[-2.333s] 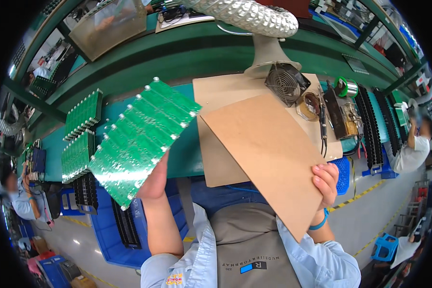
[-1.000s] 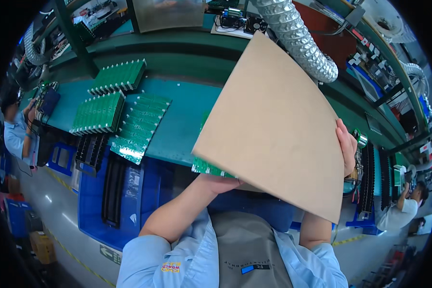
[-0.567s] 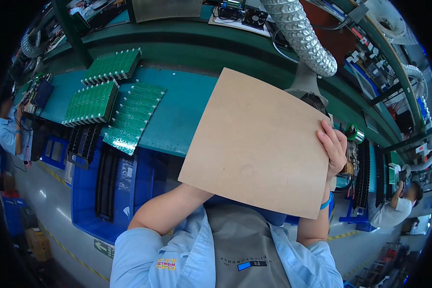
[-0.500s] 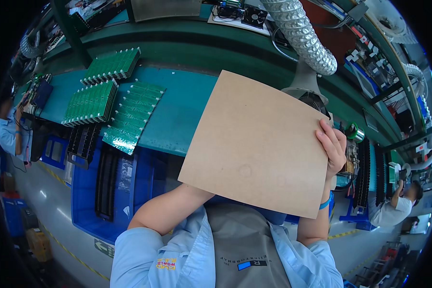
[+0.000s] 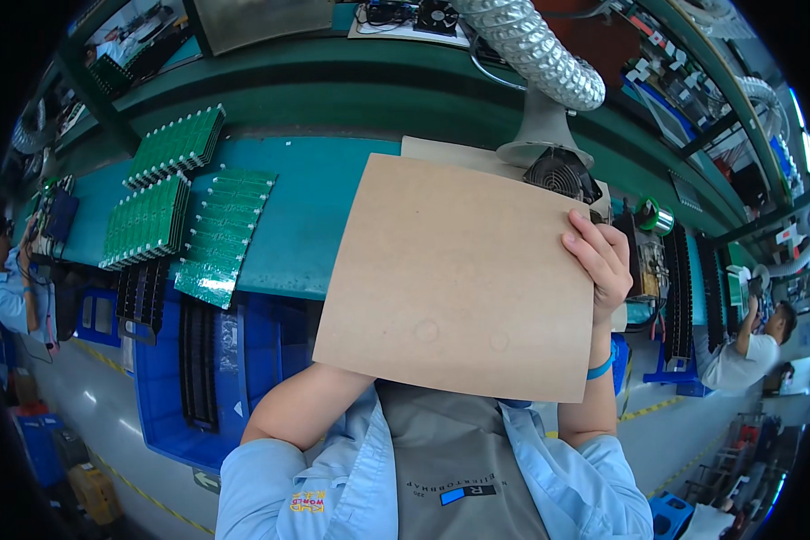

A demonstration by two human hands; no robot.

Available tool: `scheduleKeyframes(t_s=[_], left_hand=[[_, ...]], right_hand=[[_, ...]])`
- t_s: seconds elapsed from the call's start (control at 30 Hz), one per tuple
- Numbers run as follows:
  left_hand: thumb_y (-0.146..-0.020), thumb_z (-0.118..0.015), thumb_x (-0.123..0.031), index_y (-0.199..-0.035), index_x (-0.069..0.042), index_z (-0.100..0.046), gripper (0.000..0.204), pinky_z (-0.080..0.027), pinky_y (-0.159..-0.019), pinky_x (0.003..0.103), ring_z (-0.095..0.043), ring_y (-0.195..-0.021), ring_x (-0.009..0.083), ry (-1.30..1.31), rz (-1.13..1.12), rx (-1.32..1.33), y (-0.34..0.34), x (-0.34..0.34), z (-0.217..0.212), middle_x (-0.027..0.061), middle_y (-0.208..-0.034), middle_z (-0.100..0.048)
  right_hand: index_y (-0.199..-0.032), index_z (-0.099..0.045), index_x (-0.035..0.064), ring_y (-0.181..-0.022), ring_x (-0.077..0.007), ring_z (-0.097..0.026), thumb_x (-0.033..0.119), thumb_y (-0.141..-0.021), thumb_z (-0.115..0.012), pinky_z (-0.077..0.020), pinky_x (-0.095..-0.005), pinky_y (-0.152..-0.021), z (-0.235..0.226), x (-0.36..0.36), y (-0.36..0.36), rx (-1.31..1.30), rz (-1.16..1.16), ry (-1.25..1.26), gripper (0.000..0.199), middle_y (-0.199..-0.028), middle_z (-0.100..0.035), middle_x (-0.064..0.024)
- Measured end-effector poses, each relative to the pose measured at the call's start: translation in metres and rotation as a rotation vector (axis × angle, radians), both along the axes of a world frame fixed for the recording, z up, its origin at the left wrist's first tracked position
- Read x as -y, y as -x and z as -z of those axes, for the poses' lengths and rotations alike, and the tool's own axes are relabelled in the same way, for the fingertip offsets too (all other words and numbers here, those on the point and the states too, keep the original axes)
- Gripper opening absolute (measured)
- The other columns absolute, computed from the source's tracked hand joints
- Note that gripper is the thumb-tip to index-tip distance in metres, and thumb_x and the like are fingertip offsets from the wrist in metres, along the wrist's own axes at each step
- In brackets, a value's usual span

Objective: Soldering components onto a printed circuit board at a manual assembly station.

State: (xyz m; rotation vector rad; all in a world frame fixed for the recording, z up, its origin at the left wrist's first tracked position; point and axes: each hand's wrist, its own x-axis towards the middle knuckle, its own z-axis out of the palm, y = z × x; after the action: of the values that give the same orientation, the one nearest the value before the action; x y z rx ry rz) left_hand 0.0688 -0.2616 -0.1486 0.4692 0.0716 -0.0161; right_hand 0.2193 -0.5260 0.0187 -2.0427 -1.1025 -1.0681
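The fingers [image 5: 589, 241] of my right hand [image 5: 608, 268] are bent over the right edge of the brown sheet [image 5: 459, 279] and grip it, with their tips lying on its upper face; the thumb I cannot see. The sheet is in front of my body, partly over the table [image 5: 301, 211]. My left forearm [image 5: 308, 405] goes under its lower left corner, so the left hand is hidden and I cannot tell whether its fingers are open or closed. Behind the sheet, a second sheet [image 5: 463, 157] shows its far part, and the fan [image 5: 556, 173] stands below the hood [image 5: 542, 126]. To the left, one green board [image 5: 228, 225] lies flat, just beside two stacks [image 5: 146, 220] of green boards. Under the table edge is the blue bin [image 5: 270, 346], with black racks [image 5: 198, 369] inside.
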Motion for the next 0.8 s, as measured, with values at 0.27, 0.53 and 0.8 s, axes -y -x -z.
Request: scheduleKeyframes(t_s=[0.27, 0.53, 0.8], left_hand=[[-0.094, -0.066, -0.058, -0.154, -0.009, -0.042, 0.082, -0.052, -0.107, 0.048, -0.058, -0.132, 0.0344, 0.076, 0.099, 0.039, -0.007, -0.003, -0.005, 0.0175, -0.149, -0.055], [-0.097, -0.060, -0.057, -0.155, -0.010, -0.040, 0.078, -0.051, -0.109, 0.048, -0.056, -0.134, 0.0337, 0.155, 0.186, 0.083, -0.007, -0.004, -0.012, 0.0167, -0.151, -0.053], [-0.100, -0.055, -0.056, -0.156, -0.010, -0.039, 0.074, -0.050, -0.110, 0.048, -0.054, -0.136, 0.0331, 0.239, 0.246, 0.124, -0.021, 0.000, -0.021, 0.0159, -0.153, -0.051]], right_hand=[[-0.099, -0.082, 0.0047, -0.092, -0.0256, -0.064, 0.012, -0.070, -0.073, -0.0545, -0.0315, -0.080, 0.003, 0.002, -0.002, -0.031, -0.021, 0.011, 0.032, -0.115, -0.078, -0.0144], [-0.108, -0.081, 0.0072, -0.096, -0.0280, -0.064, 0.010, -0.074, -0.074, -0.0552, -0.0338, -0.083, -0.002, 0.001, -0.003, -0.106, -0.022, 0.096, 0.035, -0.124, -0.076, -0.0124], [-0.116, -0.078, 0.0087, -0.103, -0.0321, -0.064, 0.007, -0.081, -0.073, -0.0550, -0.0378, -0.089, 0.001, 0.001, -0.002, -0.178, -0.030, 0.132, 0.036, -0.131, -0.073, -0.0113]])
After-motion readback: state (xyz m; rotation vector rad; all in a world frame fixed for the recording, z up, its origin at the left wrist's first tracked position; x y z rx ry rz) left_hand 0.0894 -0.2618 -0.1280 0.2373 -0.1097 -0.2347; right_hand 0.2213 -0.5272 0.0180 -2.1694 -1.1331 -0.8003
